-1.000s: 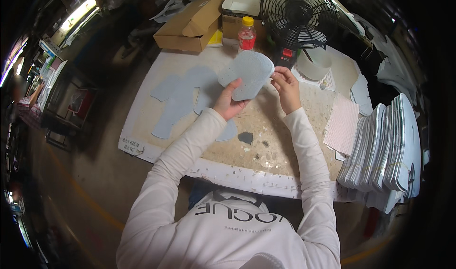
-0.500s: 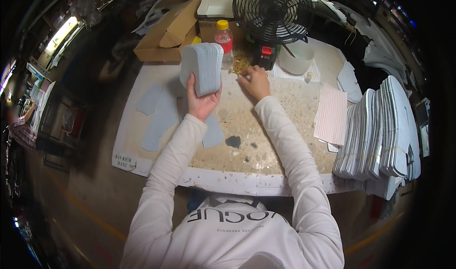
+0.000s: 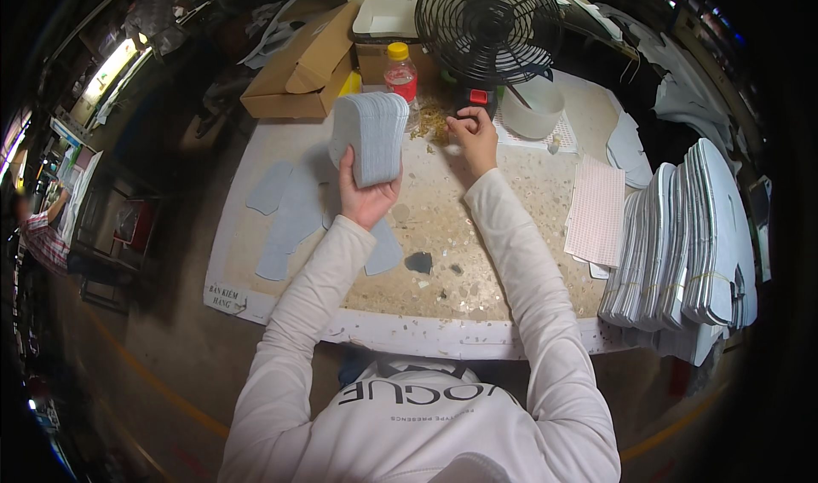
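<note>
Because the stack of grey-blue pieces (image 3: 381, 140) is gripped low and stood on end, its layers probably stay lined up; the cut edges face right in the upper middle of the frame, raised above the table (image 3: 477, 266). The left hand (image 3: 369, 196) is half open around the bottom of that stack, with the thumb up its broad left face and the palm beneath, the other fingers mostly hidden behind it.

The right hand (image 3: 475, 138), right of the stack, has its fingers curled in toward the thumb, tips close together at the edge of a heap of thin yellowish bands (image 3: 432, 118). The tips are small and slightly blurred, so I cannot tell whether they pinch a band or meet on nothing. The heap seems placed for easy reach, just beside the bottle with the yellow cap (image 3: 400, 78) and below the black fan (image 3: 487, 27).

At the right of the frame stand taller bundles (image 3: 682, 236), a thin band crossing the front one, presumably to hold its layers together. Loose grey-blue pieces (image 3: 296, 214) lie flat at centre left, apart from the held stack.
</note>
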### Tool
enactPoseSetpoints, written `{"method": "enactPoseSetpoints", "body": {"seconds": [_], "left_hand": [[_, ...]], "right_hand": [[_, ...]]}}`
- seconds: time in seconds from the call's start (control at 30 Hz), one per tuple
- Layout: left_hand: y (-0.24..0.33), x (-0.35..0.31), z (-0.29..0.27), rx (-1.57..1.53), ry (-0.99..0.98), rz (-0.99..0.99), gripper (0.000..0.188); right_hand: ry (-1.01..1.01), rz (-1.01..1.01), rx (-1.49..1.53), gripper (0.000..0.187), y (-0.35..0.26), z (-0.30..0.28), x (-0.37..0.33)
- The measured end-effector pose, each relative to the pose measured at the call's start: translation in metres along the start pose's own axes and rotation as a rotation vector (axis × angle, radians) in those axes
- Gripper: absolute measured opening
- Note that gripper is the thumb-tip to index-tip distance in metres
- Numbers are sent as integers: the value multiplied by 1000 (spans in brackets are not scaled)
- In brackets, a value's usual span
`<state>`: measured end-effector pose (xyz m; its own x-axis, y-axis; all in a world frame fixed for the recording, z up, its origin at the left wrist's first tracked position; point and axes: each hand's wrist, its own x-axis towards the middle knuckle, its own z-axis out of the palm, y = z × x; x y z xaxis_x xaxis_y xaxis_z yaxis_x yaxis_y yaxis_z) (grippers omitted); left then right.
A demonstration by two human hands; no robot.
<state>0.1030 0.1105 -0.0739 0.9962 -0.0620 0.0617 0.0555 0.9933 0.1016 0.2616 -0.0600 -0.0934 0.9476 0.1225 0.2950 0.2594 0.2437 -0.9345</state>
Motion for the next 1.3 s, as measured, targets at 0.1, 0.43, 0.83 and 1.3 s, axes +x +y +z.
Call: {"method": "enactPoseSetpoints", "body": {"seconds": [0.1,0.43,0.83,1.3], "left_hand": [[0,-1,-2,-18,3,-10,58],[0,-1,-5,-17,-27,-34,60],[-16,-10,17,-110,-159,-109,61],[2,-1,19,579,269,-126,48]], "right_hand": [[-42,-24,19,12,-4,0,3],[-382,434,201,24,-70,2,-5],[-715,257,511,74,-47,48,-51],[-931,-482,-250,57,-132,39,-59]]}}
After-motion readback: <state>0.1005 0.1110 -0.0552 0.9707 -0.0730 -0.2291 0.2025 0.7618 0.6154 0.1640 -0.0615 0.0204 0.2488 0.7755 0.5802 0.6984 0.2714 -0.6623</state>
